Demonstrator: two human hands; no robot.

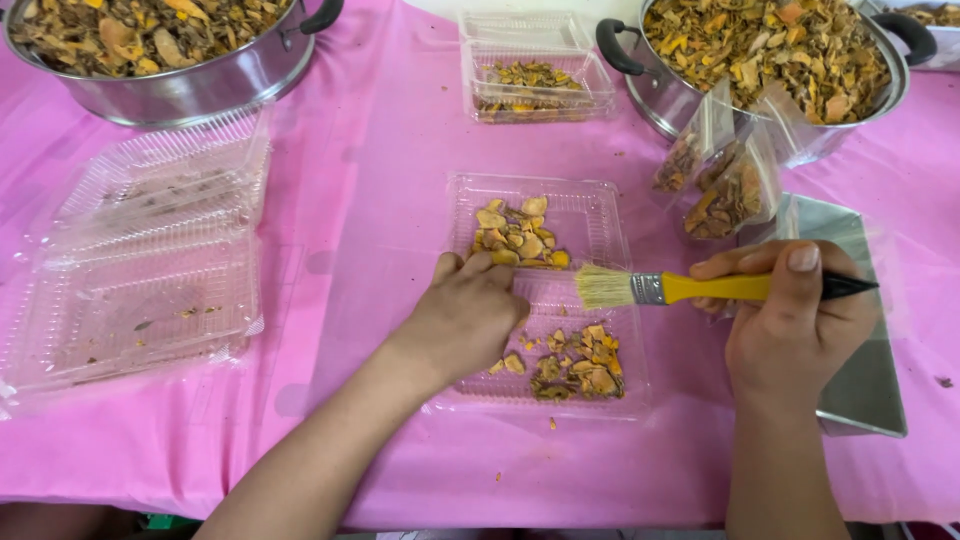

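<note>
An open clear plastic box (545, 300) lies on the pink tablecloth (380, 180), dried yellow-orange slices (520, 238) in both halves. The left hand (470, 315) rests on its middle, fingers curled, seemingly pressing it down. The right hand (795, 320) pinches a yellow-handled brush (690, 288), bristles over the box. Stacked empty boxes (150, 260) lie left; metal pots (770, 60) of slices stand behind.

Chips (520, 238) in tray (600, 215), brush (700, 288) rt.
</note>
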